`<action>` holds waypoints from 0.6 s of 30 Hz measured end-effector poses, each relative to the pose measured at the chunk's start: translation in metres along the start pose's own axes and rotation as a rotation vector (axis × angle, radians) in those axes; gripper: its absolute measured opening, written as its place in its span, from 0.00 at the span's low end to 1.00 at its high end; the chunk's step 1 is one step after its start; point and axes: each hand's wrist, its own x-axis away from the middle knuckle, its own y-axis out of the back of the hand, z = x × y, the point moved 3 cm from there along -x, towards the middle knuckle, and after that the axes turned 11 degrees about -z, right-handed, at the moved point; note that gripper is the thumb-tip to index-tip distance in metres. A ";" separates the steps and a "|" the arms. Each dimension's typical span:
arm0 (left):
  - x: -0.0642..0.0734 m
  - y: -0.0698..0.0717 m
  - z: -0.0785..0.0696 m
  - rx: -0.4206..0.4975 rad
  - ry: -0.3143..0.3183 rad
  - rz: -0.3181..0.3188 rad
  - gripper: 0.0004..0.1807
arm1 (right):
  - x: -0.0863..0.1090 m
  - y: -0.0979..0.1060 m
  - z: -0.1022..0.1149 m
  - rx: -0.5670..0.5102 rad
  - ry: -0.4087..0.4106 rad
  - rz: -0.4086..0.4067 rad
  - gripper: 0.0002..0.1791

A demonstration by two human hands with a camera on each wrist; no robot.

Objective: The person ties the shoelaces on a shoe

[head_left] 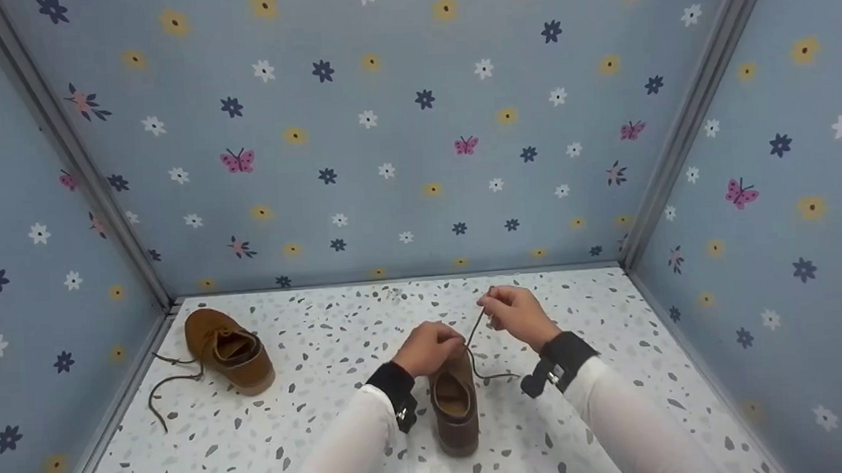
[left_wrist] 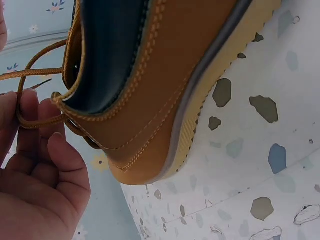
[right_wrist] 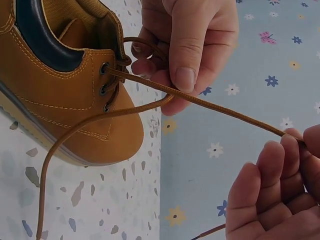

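A tan shoe (head_left: 454,402) with a dark padded collar stands on the speckled surface, its toe pointing away. Over its eyelets, my left hand (head_left: 430,347) pinches the brown shoelace (right_wrist: 132,108) between thumb and fingers where two strands cross. My right hand (head_left: 519,314) is up to the right of the shoe, pinching one strand, which runs taut from the top eyelet past the left hand. The other strand bends back and hangs down beside the shoe in the right wrist view. The left wrist view shows a loop of lace around the left fingers.
A second tan shoe (head_left: 229,350) stands at the left, its loose laces (head_left: 174,379) trailing on the white speckled surface (head_left: 342,387). Blue flowered panels (head_left: 386,136) enclose the back and both sides, joined by grey metal posts (head_left: 698,110).
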 end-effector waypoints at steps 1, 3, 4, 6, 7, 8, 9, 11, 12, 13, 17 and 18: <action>0.000 0.000 0.000 0.002 0.000 0.008 0.11 | -0.001 -0.001 0.000 0.006 0.002 0.001 0.12; 0.000 0.000 0.001 0.010 0.004 0.022 0.11 | -0.004 -0.003 0.002 0.015 0.003 0.006 0.12; 0.000 0.001 0.001 0.012 0.010 0.031 0.11 | -0.005 -0.003 0.003 0.017 0.002 0.008 0.12; 0.000 0.000 0.002 0.017 0.015 0.046 0.11 | -0.006 -0.006 0.006 0.020 0.001 0.014 0.13; 0.000 0.000 0.003 0.017 0.017 0.053 0.11 | -0.007 -0.007 0.007 0.024 0.003 0.016 0.13; -0.001 0.000 0.003 0.016 0.019 0.059 0.10 | -0.008 -0.008 0.008 0.024 0.005 0.019 0.12; 0.000 -0.001 0.004 0.016 0.021 0.064 0.10 | -0.009 -0.010 0.008 0.027 0.005 0.019 0.12; 0.000 -0.002 0.005 0.018 0.021 0.067 0.09 | -0.012 -0.014 0.010 0.041 0.009 0.023 0.12; 0.000 -0.003 0.006 0.024 0.023 0.065 0.08 | -0.013 -0.016 0.011 0.050 0.009 0.024 0.12; 0.000 -0.004 0.006 0.029 0.024 0.062 0.07 | -0.015 -0.018 0.011 0.063 0.011 0.026 0.12; 0.002 -0.007 0.009 0.042 0.013 0.033 0.05 | -0.019 -0.029 0.017 0.156 0.027 0.090 0.13; 0.003 -0.008 0.009 0.043 0.009 0.023 0.04 | -0.020 -0.031 0.019 0.194 0.042 0.114 0.14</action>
